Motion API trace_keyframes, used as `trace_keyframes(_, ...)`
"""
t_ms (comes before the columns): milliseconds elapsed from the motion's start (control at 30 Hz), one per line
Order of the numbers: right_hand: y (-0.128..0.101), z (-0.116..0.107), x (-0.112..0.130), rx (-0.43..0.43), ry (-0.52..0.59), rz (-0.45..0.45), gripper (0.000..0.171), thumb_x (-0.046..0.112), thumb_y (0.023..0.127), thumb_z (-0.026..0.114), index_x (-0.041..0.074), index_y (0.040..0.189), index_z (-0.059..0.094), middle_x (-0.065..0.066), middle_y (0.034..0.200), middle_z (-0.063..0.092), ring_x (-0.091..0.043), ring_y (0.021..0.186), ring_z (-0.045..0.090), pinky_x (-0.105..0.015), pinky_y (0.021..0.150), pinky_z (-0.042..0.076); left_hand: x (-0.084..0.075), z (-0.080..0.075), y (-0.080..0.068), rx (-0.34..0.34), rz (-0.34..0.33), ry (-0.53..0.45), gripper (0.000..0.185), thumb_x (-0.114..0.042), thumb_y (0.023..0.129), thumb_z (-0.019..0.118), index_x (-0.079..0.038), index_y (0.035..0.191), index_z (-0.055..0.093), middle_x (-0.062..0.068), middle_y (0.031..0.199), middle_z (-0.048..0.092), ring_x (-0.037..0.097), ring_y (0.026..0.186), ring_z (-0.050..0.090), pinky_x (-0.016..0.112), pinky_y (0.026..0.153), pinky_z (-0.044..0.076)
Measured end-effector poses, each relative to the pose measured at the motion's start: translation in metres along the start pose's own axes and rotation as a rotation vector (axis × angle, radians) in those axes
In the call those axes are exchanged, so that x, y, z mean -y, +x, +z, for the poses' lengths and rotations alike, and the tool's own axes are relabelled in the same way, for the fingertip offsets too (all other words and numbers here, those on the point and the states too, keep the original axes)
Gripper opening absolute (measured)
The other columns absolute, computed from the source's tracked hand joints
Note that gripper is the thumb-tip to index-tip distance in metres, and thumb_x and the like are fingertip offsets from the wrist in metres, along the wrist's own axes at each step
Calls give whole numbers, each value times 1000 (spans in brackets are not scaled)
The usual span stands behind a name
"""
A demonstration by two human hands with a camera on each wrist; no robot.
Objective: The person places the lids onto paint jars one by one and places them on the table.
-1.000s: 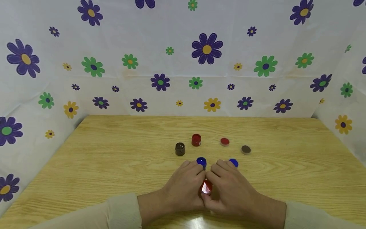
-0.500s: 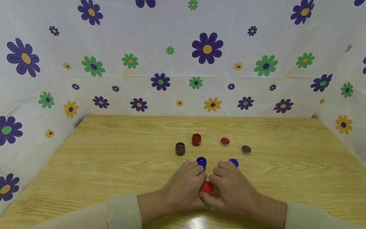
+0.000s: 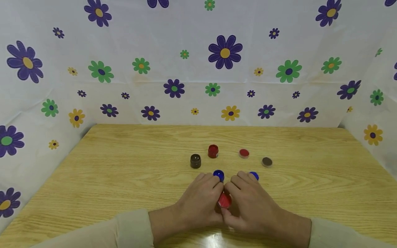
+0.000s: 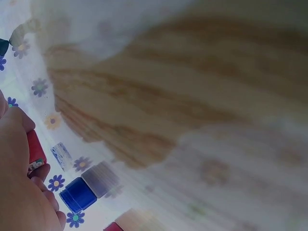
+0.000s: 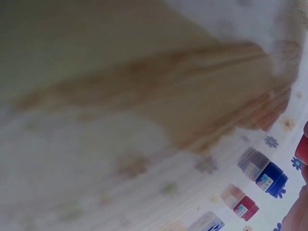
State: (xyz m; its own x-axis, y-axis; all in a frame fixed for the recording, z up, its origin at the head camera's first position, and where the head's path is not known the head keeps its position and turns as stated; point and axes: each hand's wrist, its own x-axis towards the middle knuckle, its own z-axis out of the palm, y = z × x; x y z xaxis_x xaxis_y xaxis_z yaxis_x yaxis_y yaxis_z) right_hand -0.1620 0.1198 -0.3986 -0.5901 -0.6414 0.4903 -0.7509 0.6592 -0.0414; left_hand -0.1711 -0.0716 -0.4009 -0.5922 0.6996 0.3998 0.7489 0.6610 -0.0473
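Landmark: the open blue jar, upright on the wood-grain tabletop, its near side partly covered by the left hand in the head view.

Held red jar: just on the near side of the blue jar, between the two hands, its red top facing up toward the head camera. Whether that top is loose cannot be told.

Left hand: near side of the blue jar and to its left, fingers curled round the held red jar. Right hand: near side and to the right, thumb and forefinger pinching the same jar.

Others, from the blue jar: brown jar, uncovered, beyond and left; open red jar, farther beyond, slightly left; red lid, beyond and right; brown lid, farther right, less far beyond; blue lid, to the right, about level, partly hidden by the right hand. Flowered white sheet hangs well beyond the blue jar
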Motion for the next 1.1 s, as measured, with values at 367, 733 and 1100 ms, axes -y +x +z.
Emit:
trace_keyframes(367,1,0,1,-29,-7,-15,30,43,74,72,20,77,53,13,75,36,-7,74,31,-25,70,29,-1,0,0,-5,14,6,41,-54,72,75,-17,79,58,-10,77,50,8,72,43,20,67,32)
trace_keyframes(733,2,1,0,-33,-24,-13,30,45,74,72,20,75,55,12,75,38,-7,74,32,-25,70,30,-1,1,0,5,16,-3,40,-54,75,75,-17,81,60,-9,77,51,8,73,43,20,68,32)
trace_keyframes(1100,2,2,1,-77,-32,-18,30,44,75,72,22,70,51,12,73,35,-8,72,30,-25,70,28,-1,1,0,10,35,-7,38,-53,76,75,-17,81,61,-9,77,52,9,73,45,21,69,34)
